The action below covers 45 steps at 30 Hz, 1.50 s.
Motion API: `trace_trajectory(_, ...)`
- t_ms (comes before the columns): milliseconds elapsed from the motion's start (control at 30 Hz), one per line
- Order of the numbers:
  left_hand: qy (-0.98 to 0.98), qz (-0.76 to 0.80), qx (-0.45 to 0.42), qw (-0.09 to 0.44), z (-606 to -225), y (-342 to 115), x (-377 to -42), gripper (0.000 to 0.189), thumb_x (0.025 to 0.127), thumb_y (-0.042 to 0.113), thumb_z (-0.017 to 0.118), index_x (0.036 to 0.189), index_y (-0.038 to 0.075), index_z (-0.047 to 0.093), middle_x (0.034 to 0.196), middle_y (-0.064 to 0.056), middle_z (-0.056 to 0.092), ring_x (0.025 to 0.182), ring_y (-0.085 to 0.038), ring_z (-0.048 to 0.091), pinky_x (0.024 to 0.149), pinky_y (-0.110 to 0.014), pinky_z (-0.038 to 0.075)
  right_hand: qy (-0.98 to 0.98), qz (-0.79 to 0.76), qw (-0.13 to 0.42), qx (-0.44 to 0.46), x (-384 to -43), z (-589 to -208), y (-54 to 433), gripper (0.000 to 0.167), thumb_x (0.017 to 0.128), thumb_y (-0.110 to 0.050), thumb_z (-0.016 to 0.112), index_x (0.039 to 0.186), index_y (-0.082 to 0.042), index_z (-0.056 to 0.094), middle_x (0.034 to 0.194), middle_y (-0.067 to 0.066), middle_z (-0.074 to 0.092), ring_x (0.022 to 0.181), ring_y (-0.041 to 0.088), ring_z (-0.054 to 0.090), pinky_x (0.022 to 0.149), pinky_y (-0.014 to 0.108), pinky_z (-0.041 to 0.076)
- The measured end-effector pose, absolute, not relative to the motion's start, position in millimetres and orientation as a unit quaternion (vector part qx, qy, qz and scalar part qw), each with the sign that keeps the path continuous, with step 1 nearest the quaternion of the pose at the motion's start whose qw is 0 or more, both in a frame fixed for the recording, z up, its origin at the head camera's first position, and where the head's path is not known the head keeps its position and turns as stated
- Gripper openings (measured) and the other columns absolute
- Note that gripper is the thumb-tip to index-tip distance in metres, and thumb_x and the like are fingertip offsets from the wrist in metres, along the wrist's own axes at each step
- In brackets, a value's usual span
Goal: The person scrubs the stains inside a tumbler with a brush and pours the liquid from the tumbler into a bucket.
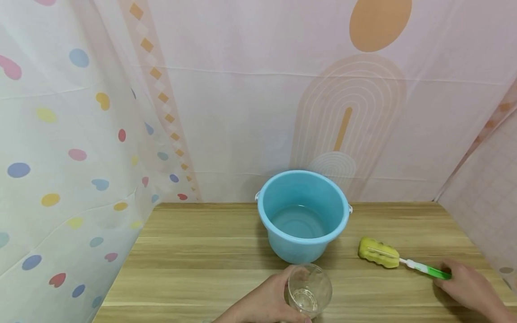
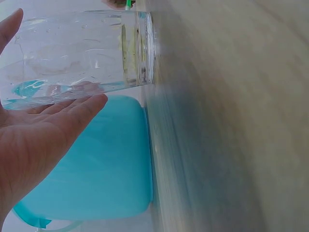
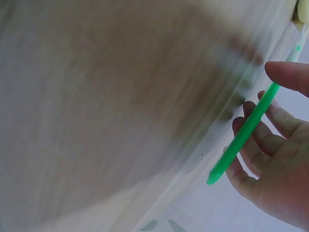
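My left hand [image 1: 271, 296] grips a clear glass [image 1: 309, 290] near the front of the table, thumb on one side and fingers along the other. In the left wrist view the glass [image 2: 87, 55] has its base close over the wood. Over at the right, my right hand [image 1: 464, 283] holds the green handle [image 3: 241, 133] of a bottle brush between thumb and fingers. The brush's yellow sponge head [image 1: 378, 252] points left toward the bucket. A light blue bucket [image 1: 299, 249] stands just behind the glass, with water in its bottom.
Under everything is a wood-grain table [image 1: 194, 251]. A patterned curtain [image 1: 238, 112] hangs along its back edge, and a dotted cloth [image 1: 81, 188] borders the left side. Another pale cloth [image 1: 480, 202] closes off the right. A handle lug [image 1: 350, 209] sticks out from the bucket's rim.
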<state>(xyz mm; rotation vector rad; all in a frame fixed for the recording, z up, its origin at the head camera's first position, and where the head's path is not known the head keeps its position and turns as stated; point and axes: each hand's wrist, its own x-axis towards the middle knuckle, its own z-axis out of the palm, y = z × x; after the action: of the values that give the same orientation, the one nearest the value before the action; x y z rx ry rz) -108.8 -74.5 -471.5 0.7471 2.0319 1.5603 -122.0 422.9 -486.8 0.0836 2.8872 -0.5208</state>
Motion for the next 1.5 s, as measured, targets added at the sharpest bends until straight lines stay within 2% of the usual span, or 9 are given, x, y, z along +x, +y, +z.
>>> trace_trajectory(167,0.746,0.563,0.271,0.232,-469.6,-74.2,-107.8,0.081,0.078,0.028,0.095,0.146,0.025,0.051,0.138,0.013,0.058,0.126,-0.008,0.055,0.109,-0.029,0.044,0.976,-0.182,0.111,0.034,-121.5,-484.6,422.6,0.032,0.089,-0.016,0.074,0.107,0.009,0.065,0.089,0.003,0.065,0.071,0.021,0.050,0.060,0.037,0.041)
trace_trajectory(333,0.747,0.561,0.264,0.239,-467.3,-73.7,-107.8,0.080,0.078,0.026,0.095,0.145,0.024,0.052,0.139,0.014,0.058,0.128,-0.008,0.054,0.109,-0.029,0.043,0.977,-0.183,0.105,0.023,-122.8,-481.1,424.1,0.035,0.088,-0.016,0.076,0.110,0.009,0.066,0.097,0.011,0.070,0.079,0.023,0.058,0.064,0.042,0.049)
trace_trajectory(500,0.737,0.572,0.271,0.239,-468.6,-73.6,-108.1,0.079,0.079,0.027,0.094,0.145,0.026,0.052,0.138,0.013,0.058,0.127,-0.009,0.055,0.109,-0.029,0.043,0.978,-0.190,0.088,0.013,-124.7,-472.9,422.6,0.035,0.096,-0.020,0.071,0.111,0.011,0.067,0.098,0.016,0.071,0.084,0.031,0.066,0.066,0.048,0.055)
trace_trajectory(733,0.728,0.580,0.270,0.245,-468.6,-73.3,-107.8,0.077,0.079,0.025,0.094,0.145,0.026,0.052,0.138,0.012,0.058,0.127,-0.010,0.055,0.108,-0.029,0.044,0.975,-0.206,0.071,0.036,-128.0,-453.8,410.7,0.062,0.107,-0.042,0.057,0.120,0.018,0.061,0.109,0.032,0.068,0.093,0.042,0.067,0.070,0.052,0.056)
trace_trajectory(1067,0.712,0.596,0.269,0.255,-471.2,-73.6,-108.1,0.078,0.080,0.024,0.093,0.146,0.028,0.051,0.139,0.010,0.058,0.128,-0.012,0.055,0.109,-0.030,0.043,0.975,-0.220,-0.018,0.006,-123.6,-435.0,387.3,0.062,0.110,-0.041,0.053,0.135,0.016,0.051,0.118,0.037,0.063,0.098,0.048,0.064,0.074,0.059,0.053)
trace_trajectory(1200,0.733,0.576,0.262,0.249,-470.7,-73.5,-108.9,0.079,0.080,0.027,0.094,0.146,0.027,0.051,0.138,0.012,0.058,0.127,-0.010,0.055,0.108,-0.029,0.043,0.971,-0.229,-0.067,-0.010,-121.6,-430.2,375.6,0.059,0.109,-0.037,0.057,0.138,0.014,0.052,0.123,0.036,0.062,0.103,0.048,0.063,0.075,0.048,0.055)
trace_trajectory(1267,0.743,0.566,0.263,0.243,-470.5,-73.6,-109.1,0.080,0.079,0.028,0.094,0.146,0.026,0.051,0.138,0.013,0.058,0.127,-0.009,0.055,0.108,-0.029,0.044,0.969,-0.234,-0.081,-0.015,-120.7,-427.6,369.5,0.059,0.108,-0.037,0.058,0.139,0.014,0.051,0.125,0.036,0.062,0.104,0.048,0.062,0.075,0.047,0.055)
trace_trajectory(1367,0.737,0.572,0.262,0.246,-471.2,-74.0,-109.1,0.079,0.080,0.027,0.094,0.147,0.026,0.051,0.138,0.012,0.058,0.126,-0.010,0.056,0.108,-0.029,0.044,0.966,-0.238,-0.096,-0.021,-119.5,-423.5,361.0,0.059,0.108,-0.036,0.059,0.141,0.013,0.051,0.125,0.035,0.062,0.104,0.048,0.063,0.075,0.048,0.054)
trace_trajectory(1500,0.719,0.591,0.265,0.251,-473.5,-74.3,-108.9,0.080,0.080,0.025,0.093,0.147,0.028,0.051,0.139,0.011,0.058,0.127,-0.011,0.055,0.108,-0.029,0.044,0.962,-0.248,-0.109,-0.028,-117.0,-418.6,350.3,0.058,0.108,-0.035,0.060,0.142,0.012,0.052,0.127,0.035,0.062,0.106,0.051,0.061,0.077,0.060,0.053)
